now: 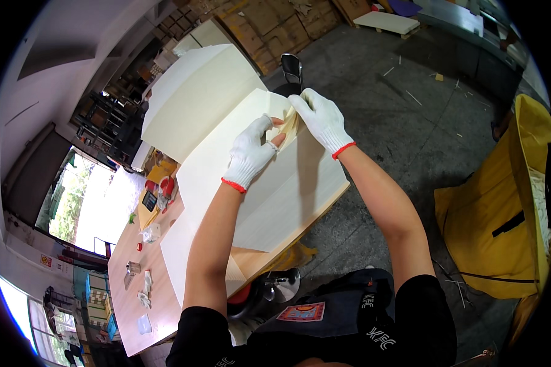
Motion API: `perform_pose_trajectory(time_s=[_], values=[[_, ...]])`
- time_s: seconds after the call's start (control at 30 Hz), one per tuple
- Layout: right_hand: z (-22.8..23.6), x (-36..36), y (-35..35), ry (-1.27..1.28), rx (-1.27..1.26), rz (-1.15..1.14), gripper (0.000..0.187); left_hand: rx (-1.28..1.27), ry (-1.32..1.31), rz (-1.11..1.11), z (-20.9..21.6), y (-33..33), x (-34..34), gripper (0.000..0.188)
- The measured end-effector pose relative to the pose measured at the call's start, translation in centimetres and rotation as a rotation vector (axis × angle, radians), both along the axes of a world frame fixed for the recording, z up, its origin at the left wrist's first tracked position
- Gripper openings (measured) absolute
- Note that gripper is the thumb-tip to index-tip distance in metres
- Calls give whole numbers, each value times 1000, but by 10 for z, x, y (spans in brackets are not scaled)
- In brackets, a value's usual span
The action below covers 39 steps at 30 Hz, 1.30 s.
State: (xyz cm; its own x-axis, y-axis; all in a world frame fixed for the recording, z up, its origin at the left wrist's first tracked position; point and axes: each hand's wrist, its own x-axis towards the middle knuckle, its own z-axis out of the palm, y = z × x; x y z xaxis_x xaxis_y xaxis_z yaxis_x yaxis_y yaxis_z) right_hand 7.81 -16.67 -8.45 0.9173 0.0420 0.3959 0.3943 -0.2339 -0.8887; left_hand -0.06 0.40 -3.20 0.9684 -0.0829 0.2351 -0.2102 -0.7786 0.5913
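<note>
A stack of large cream-white paper or card sheets [257, 202] lies across the table in front of me, its outline notched. My left hand [253, 150], in a white knitted glove with red cuff and bare thumb and fingertip, rests at the stack's far right part. Its thumb and forefinger are apart, touching a bent, yellowish bundle of sheet edges [290, 124]. On the other side of that bundle, my right hand [320, 119], gloved the same way, has its fingers curled over the edge. Its fingertips are hidden behind the sheets.
Another tall stack of white sheets [202, 92] stands beyond. Left on the wooden table [119, 287] are a tape dispenser [166, 185], a calculator [149, 200] and a metal cup [133, 267]. A black chair [292, 68] stands behind; a large yellow bag [490, 214] is at right.
</note>
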Motion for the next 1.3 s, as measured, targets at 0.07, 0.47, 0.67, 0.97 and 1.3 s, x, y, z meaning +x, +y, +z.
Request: perform_pose_trajectory(time_s=[0.07,0.47,0.67,0.97,1.3], values=[[2,-2,0,6,2,5,51,-28,-118,-45,-7,5,4,28],[-2,2,2,-17,-12,-25,47,206,-90,-1,-1,-1,1,33],[-3,1,2,-15,33,-14,46,38,33,18,-3,1,3,34],[-3,2,2,-7,48,-8,48,95,-11,2,6,-8,-5,42],[2,-2,-34,-147,-582,-139,49,109,-100,69,3,-4,-8,35]])
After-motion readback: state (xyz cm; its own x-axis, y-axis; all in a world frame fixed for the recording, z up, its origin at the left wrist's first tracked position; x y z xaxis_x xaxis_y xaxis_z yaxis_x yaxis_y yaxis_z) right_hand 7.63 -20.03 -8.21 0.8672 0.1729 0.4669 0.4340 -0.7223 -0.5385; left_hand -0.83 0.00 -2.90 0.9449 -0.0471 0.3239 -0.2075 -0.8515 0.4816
